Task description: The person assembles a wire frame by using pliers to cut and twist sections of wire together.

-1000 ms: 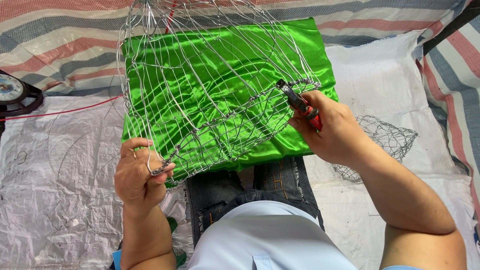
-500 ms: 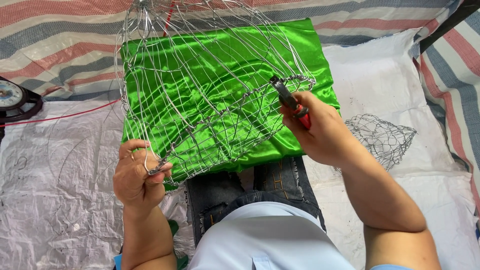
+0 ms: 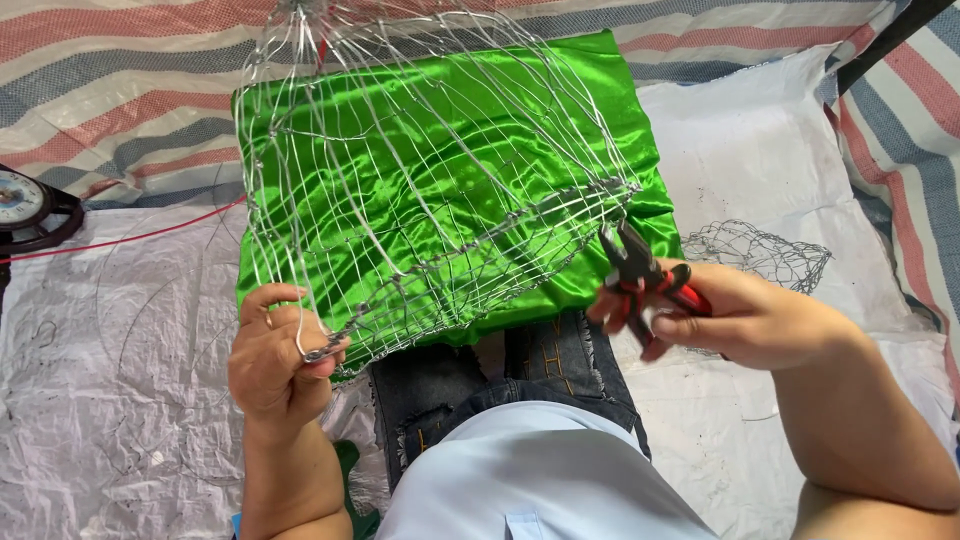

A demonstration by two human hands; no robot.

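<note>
Left hand (image 3: 275, 355) pinched tight on the bottom corner of the wire frame (image 3: 430, 190), fingers curled right round the wire. Right hand (image 3: 735, 315) wrapped around red-handled pliers (image 3: 645, 275), jaws slightly parted, nothing between them, tips just off the frame's right edge. The frame rises up and away from the left grip, over the lap, above a green satin cloth (image 3: 600, 130). Beyond the right hand, a crumpled mesh (image 3: 765, 255) on white sheeting (image 3: 760, 150). Far left, a dial scale (image 3: 20, 205).
</note>
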